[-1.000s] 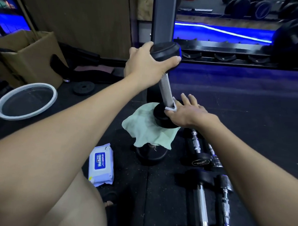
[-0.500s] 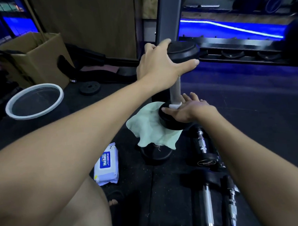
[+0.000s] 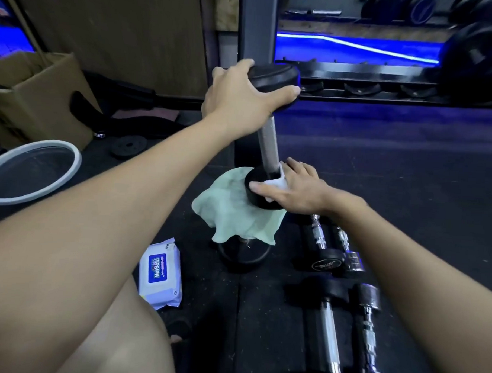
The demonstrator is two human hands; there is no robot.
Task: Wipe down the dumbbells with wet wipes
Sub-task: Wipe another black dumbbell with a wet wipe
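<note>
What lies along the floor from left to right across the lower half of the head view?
White-rimmed round basin → white and blue wet wipes pack → pale green cloth draped beneath the upright black dumbbell → chrome-handled dumbbells lying flat.

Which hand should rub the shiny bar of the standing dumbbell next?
Probably the right hand: it already holds the white wipe at the bottom of the bar. The left hand grips the top weight, steadying the dumbbell.
</note>
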